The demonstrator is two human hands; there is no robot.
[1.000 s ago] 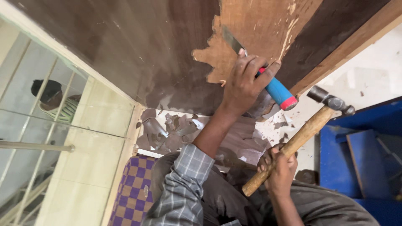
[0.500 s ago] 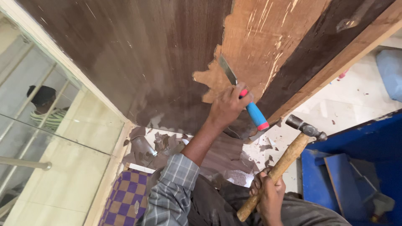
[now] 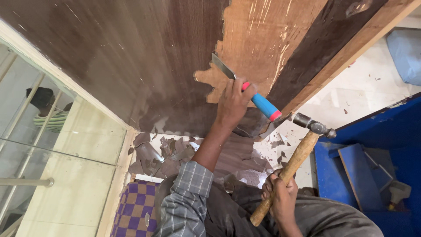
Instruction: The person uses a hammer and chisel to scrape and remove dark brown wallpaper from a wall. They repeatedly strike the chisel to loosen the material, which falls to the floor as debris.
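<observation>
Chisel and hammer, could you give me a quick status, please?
Left hand gripping chisel, blade on the veneer edge of the wooden panel. Right hand holding hammer clear of it. Veneer scraps below.

A chisel (image 3: 245,85) lay with its blade against the upright board (image 3: 131,57), gripped by the left hand (image 3: 232,103). Right of and below it, the right hand (image 3: 280,199) held a hammer (image 3: 294,164), its head just beside the chisel's handle end. Peeled scraps (image 3: 175,151) lay on the floor (image 3: 355,98) under the board. A crate (image 3: 377,145) stood to the right, a checked mat (image 3: 133,208) to the lower left.
</observation>
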